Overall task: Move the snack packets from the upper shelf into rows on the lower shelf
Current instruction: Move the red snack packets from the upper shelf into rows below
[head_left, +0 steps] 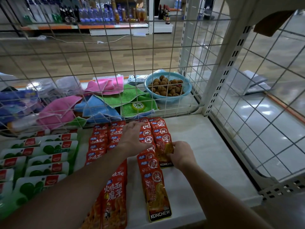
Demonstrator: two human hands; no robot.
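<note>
**Packet rows on the shelf**

Red snack packets (pixel 156 194) lie in overlapping rows from the shelf (pixel 206 146) front edge to its rear. Your left hand (pixel 132 134) presses flat on them. Your right hand (pixel 180 155) apparently pinches the rightmost row's front packet (pixel 162 146).

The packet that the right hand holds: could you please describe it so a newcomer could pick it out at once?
Start at the white shelf and its rows of red packets. Take the rightmost row, beside bare shelf; the packet is its nearest one. Unlike the overlapped ones behind it, it shows its KONCHEW band, and the right hand pinches it.
</note>
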